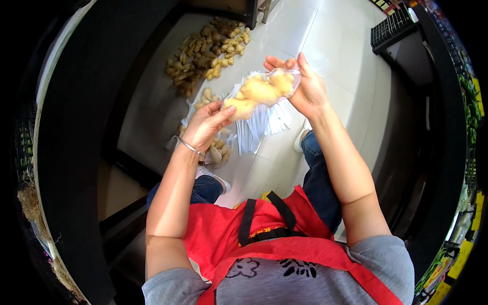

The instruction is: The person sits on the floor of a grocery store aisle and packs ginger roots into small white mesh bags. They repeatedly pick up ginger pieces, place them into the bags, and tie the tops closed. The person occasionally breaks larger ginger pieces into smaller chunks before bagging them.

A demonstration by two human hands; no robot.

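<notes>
A piece of ginger root in a clear plastic bag (259,91) is held up between my hands. My left hand (213,122) pinches its lower left end between thumb and fingers. At the upper right end my right hand (305,85) holds the bag, with its thumb and some fingers raised. Below lies a fanned stack of white plastic bags (259,126) on the tiled floor. Bagged ginger (219,150) lies on the floor beside it, partly hidden by my left hand. Farther off is a large pile of loose ginger (202,57).
Dark display stands rise on the left (72,126) and on the right (438,152), with produce along their edges. A black crate (394,23) sits at the upper right. My knees and a white shoe (301,139) are close to the bags.
</notes>
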